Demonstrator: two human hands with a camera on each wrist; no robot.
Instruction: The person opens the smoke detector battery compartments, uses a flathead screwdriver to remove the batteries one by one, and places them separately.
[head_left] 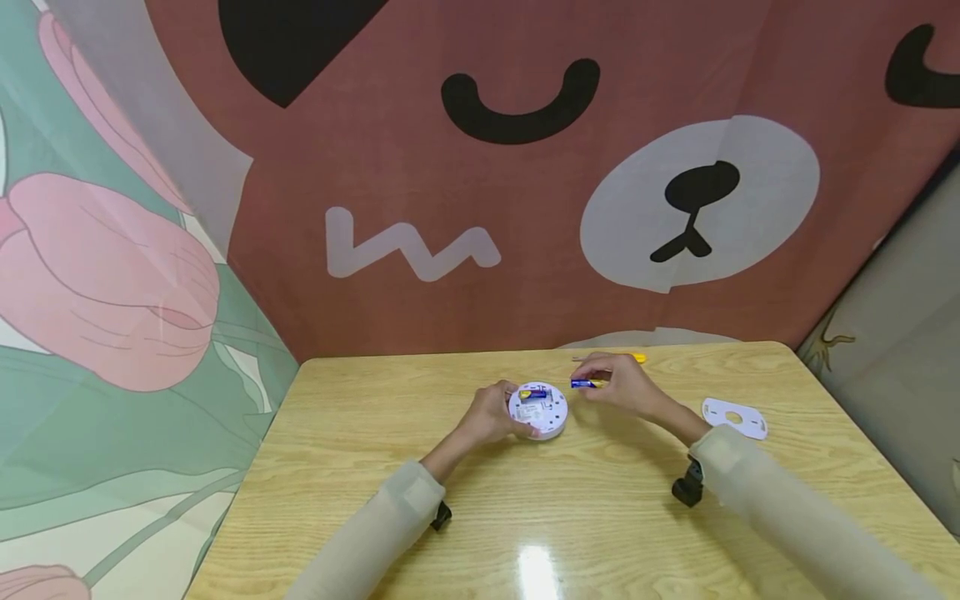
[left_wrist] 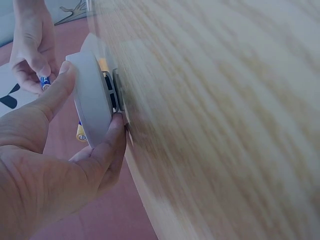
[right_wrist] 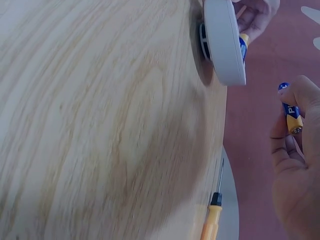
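In the head view, my left hand (head_left: 489,415) grips a round white smoke detector (head_left: 542,423) by its edge, tilted with its back face towards me. One blue-and-yellow battery (head_left: 533,394) lies in the compartment on that face. In the left wrist view, thumb and fingers span the detector's rim (left_wrist: 90,100), just above the table. To its right, my right hand (head_left: 624,385) pinches a second blue-and-yellow battery (head_left: 585,383) between thumb and fingers, apart from the detector. Seen from the right wrist, this battery (right_wrist: 290,111) shows its yellow end facing the palm side.
A yellow-handled screwdriver (head_left: 638,357) lies at the table's back edge, behind my right hand. A white mounting plate (head_left: 753,424) with a central hole rests on the right of the wooden table (head_left: 360,433). A printed curtain (head_left: 420,317) hangs behind the table.
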